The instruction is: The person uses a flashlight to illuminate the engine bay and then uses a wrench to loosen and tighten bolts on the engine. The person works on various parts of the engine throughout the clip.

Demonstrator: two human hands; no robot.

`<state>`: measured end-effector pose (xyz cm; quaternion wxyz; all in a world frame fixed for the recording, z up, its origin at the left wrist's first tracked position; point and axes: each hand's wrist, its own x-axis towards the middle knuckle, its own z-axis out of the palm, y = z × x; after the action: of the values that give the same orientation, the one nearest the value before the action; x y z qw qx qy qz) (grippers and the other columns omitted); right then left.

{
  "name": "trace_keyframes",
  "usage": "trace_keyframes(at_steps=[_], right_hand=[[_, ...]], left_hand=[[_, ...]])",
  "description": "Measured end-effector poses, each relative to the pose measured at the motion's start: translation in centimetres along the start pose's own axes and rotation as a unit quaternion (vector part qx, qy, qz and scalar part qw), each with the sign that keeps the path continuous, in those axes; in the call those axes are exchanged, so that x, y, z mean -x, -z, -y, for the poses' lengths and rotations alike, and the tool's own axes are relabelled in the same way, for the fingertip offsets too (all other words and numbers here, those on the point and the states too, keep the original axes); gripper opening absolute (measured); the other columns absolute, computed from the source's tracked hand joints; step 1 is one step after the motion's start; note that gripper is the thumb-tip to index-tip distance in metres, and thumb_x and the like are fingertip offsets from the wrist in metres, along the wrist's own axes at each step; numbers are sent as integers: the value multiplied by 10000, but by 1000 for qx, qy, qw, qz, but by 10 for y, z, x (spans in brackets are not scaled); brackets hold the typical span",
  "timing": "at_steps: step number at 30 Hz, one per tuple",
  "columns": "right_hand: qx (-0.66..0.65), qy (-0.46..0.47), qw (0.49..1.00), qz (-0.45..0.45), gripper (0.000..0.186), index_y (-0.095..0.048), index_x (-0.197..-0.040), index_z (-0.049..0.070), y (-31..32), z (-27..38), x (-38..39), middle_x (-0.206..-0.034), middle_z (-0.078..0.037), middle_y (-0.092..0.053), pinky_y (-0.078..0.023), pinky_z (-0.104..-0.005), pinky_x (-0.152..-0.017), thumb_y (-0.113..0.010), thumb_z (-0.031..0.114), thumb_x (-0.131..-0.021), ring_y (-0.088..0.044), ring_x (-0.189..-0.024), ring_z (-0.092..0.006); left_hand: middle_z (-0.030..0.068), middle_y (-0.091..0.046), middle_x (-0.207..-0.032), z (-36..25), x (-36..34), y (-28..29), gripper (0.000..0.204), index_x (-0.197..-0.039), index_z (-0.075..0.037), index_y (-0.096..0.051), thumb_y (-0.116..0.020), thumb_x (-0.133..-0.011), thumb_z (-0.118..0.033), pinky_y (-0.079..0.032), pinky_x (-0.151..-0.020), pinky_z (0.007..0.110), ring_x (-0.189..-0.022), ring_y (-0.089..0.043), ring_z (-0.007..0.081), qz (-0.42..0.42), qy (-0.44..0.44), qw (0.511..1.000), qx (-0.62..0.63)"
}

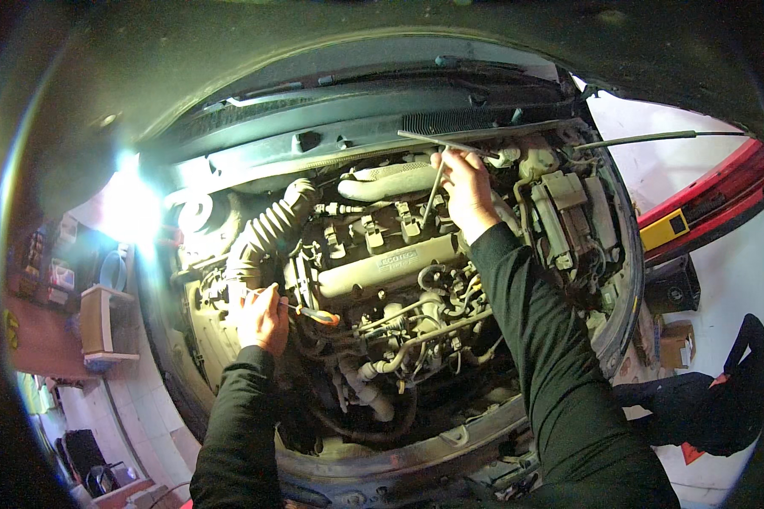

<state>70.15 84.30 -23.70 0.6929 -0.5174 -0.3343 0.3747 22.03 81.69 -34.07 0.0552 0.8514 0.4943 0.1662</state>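
My right hand (467, 191) is closed around the upper part of a T-handle wrench (434, 197), near where its crossbar joins the shaft. The shaft slants down to the coil area at the right end of the engine cover (390, 265). My left hand (263, 321) is closed just below the ribbed air intake hose (267, 233). A screwdriver with an orange and black handle (321, 316) sticks out to the right of it. Its thin shaft runs into my left fingers, which partly hide it.
The raised hood (382, 21) arches overhead. A bright lamp (129, 204) glares at left. The battery (564, 212) sits at the right of the engine bay, beyond it a red car panel (713, 208). A person in dark clothing (713, 407) is at lower right.
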Motion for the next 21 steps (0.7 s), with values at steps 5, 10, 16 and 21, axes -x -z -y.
trace_keyframes(at_steps=[5, 10, 16, 21], right_hand=[[-178, 21, 963, -203, 300, -647, -1111, 56, -23, 3, -18, -925, -109, -774, -575, -349, -796, -560, 338, -1167, -716, -792, -194], [-170, 41, 918, -356, 221, -612, -956, 11, -34, 5, -49, -805, -99, -675, -543, -356, -662, -535, 149, -1110, -623, -663, -186], [204, 63, 897, -387, 430, -589, -1021, -88, -39, -20, -68, -909, -244, -703, -562, -512, -768, -798, 271, -909, -687, -791, -366], [194, 98, 910, -354, 392, -542, -973, -84, -42, -23, -71, -862, -191, -652, -524, -450, -702, -767, 223, -878, -631, -736, -280]], left_hand=[[125, -739, -1121, 1, 0, -2, 326, -1311, -44, -725, -715, -1035, -218, -431, -1138, 525, -1154, -654, 350, 5, 13, 1000, 17], [124, -745, -1123, -1, 1, 0, 326, -1310, -50, -728, -717, -1034, -224, -428, -1142, 525, -1157, -658, 350, -1, 8, 1000, 15], [130, -753, -1122, 1, 1, -2, 327, -1312, -57, -730, -718, -1035, -231, -420, -1157, 539, -1171, -665, 351, -12, -4, 1000, 0], [126, -756, -1124, 2, 0, -3, 335, -1319, -55, -724, -721, -1033, -229, -423, -1155, 538, -1176, -668, 347, -10, 6, 1000, 22]])
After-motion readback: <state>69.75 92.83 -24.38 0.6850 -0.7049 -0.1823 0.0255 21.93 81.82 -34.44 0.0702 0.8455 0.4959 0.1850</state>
